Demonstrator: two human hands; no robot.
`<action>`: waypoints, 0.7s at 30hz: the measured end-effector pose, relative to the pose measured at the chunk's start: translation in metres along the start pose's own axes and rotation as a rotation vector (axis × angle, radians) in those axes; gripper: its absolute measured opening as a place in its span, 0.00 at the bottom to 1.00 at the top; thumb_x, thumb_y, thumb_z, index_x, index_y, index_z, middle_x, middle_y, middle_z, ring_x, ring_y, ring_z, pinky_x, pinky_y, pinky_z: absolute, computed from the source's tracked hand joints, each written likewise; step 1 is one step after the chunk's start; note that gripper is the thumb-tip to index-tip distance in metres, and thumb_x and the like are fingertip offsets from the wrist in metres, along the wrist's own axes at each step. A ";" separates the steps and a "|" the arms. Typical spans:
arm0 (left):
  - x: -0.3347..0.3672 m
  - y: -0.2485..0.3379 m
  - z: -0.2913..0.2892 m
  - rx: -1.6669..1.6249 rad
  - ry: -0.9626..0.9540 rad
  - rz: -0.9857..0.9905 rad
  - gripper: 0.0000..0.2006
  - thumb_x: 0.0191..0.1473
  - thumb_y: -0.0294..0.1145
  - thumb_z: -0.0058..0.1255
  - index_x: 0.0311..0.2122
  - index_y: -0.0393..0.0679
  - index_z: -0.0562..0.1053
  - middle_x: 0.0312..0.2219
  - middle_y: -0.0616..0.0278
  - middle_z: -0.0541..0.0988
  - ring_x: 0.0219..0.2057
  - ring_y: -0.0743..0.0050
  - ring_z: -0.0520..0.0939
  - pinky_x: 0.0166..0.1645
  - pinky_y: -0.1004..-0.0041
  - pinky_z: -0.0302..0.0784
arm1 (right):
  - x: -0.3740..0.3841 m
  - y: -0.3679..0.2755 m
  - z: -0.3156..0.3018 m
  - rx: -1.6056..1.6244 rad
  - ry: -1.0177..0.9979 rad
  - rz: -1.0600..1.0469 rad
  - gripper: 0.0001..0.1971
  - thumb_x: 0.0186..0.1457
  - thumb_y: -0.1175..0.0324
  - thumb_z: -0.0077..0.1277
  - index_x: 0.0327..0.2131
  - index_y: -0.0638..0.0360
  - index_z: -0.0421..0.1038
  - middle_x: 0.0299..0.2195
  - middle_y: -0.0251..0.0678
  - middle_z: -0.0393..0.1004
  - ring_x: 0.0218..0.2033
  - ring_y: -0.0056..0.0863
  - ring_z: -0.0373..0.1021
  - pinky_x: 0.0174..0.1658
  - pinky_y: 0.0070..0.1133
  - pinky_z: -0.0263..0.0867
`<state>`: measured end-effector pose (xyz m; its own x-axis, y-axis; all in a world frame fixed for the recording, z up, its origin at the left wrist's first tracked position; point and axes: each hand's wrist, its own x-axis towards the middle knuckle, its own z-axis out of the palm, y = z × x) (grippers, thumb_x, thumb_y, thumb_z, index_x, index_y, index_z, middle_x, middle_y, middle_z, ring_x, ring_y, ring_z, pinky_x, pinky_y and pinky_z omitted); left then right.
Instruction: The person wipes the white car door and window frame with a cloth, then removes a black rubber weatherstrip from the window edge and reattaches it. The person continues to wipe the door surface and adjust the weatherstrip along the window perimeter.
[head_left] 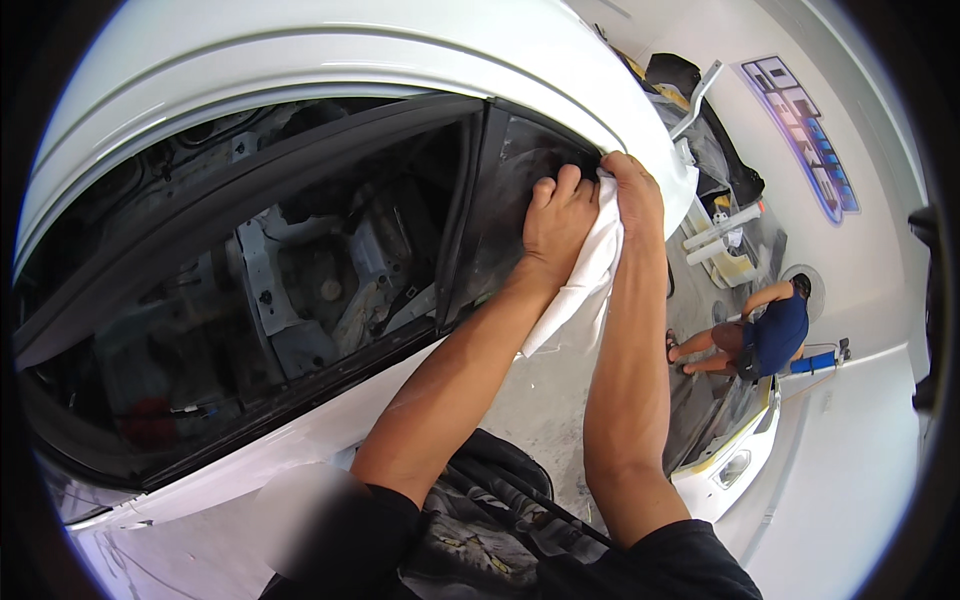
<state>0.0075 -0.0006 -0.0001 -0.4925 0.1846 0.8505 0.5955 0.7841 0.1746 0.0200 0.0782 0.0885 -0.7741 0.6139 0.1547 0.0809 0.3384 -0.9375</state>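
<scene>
A white cloth (pixel 588 275) hangs down between my two hands at the rear end of a white car's side window. My right hand (pixel 636 198) is closed on the cloth's upper end, its fingertips at the corner where the dark trim meets the white body. Against the small rear pane (pixel 510 205), my left hand (pixel 562 218) has its fingers curled, with its thumb side touching the cloth. Whatever lies under those fingers is hidden.
The white car's roof (pixel 330 62) curves above the long dark side window (pixel 330 270), with bare metal visible inside. At right, a person in a blue top (pixel 780 325) bends beside a white car part with a lamp (pixel 735 467). Car parts (pixel 725 235) stand along the wall.
</scene>
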 end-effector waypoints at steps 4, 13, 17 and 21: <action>0.000 0.000 0.000 0.008 -0.027 0.009 0.05 0.49 0.41 0.52 0.29 0.57 0.77 0.25 0.78 0.74 0.40 0.73 0.69 0.45 0.63 0.56 | 0.002 0.002 -0.001 0.027 0.011 -0.036 0.15 0.47 0.59 0.57 0.28 0.64 0.79 0.25 0.31 0.76 0.29 0.21 0.68 0.35 0.18 0.62; 0.000 0.000 0.000 -0.005 -0.043 0.005 0.05 0.50 0.40 0.51 0.30 0.56 0.78 0.27 0.78 0.74 0.41 0.73 0.69 0.47 0.63 0.57 | 0.001 -0.001 -0.001 0.092 -0.021 -0.017 0.11 0.48 0.64 0.56 0.24 0.64 0.77 0.21 0.30 0.73 0.24 0.20 0.65 0.30 0.18 0.60; 0.000 -0.002 -0.001 -0.056 -0.037 -0.014 0.06 0.49 0.40 0.52 0.29 0.55 0.78 0.28 0.79 0.75 0.41 0.73 0.69 0.48 0.63 0.57 | -0.002 0.000 -0.001 0.090 -0.033 -0.097 0.10 0.49 0.66 0.57 0.22 0.63 0.75 0.21 0.28 0.72 0.24 0.18 0.64 0.30 0.18 0.60; -0.001 -0.003 -0.006 -0.027 -0.088 0.004 0.06 0.50 0.40 0.51 0.30 0.56 0.79 0.29 0.79 0.75 0.42 0.73 0.69 0.47 0.63 0.57 | -0.012 0.008 0.004 0.223 0.039 -0.127 0.06 0.51 0.70 0.57 0.26 0.63 0.75 0.26 0.31 0.76 0.29 0.18 0.68 0.36 0.17 0.64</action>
<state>0.0100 -0.0067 0.0021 -0.5434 0.2400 0.8044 0.6137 0.7674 0.1856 0.0275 0.0705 0.0784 -0.7443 0.6048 0.2831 -0.1593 0.2510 -0.9548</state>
